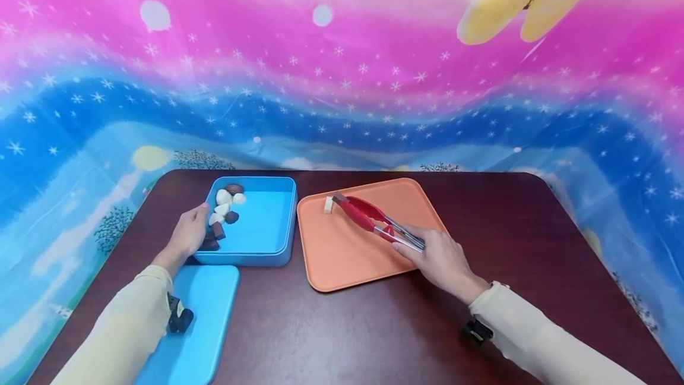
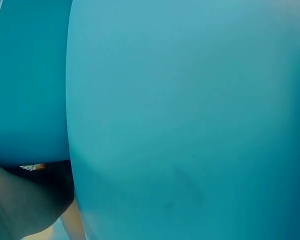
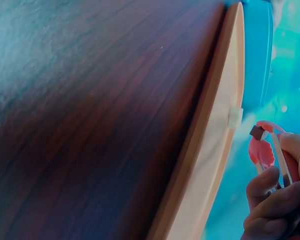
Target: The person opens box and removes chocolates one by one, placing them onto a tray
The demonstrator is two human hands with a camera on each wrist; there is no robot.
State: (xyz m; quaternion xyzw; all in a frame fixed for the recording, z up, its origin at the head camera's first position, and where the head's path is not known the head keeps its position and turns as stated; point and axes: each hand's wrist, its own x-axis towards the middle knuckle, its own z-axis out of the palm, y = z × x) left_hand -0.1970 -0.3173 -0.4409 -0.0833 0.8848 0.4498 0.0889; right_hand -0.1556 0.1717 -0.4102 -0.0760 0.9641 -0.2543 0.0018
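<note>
My right hand (image 1: 442,257) grips red-tipped metal tongs (image 1: 362,212) over the orange tray (image 1: 347,260). Between the tong tips is a brown chocolate block (image 3: 257,132), raised off the tray in the right wrist view. A white block (image 1: 328,205) stands on the tray just left of the tips. At the left side of the blue box (image 1: 267,259), my left hand (image 1: 187,233) holds the wall, fingertips at the rim. Inside, along the box's left side, lie several white pieces (image 1: 223,196) and brown chocolates (image 1: 218,230).
A light blue lid (image 1: 205,319) lies in front of the box, partly beneath my left forearm. The box stands close to the tray's left edge on the dark wooden table (image 1: 331,337). A colourful printed cloth (image 1: 342,76) hangs behind the table.
</note>
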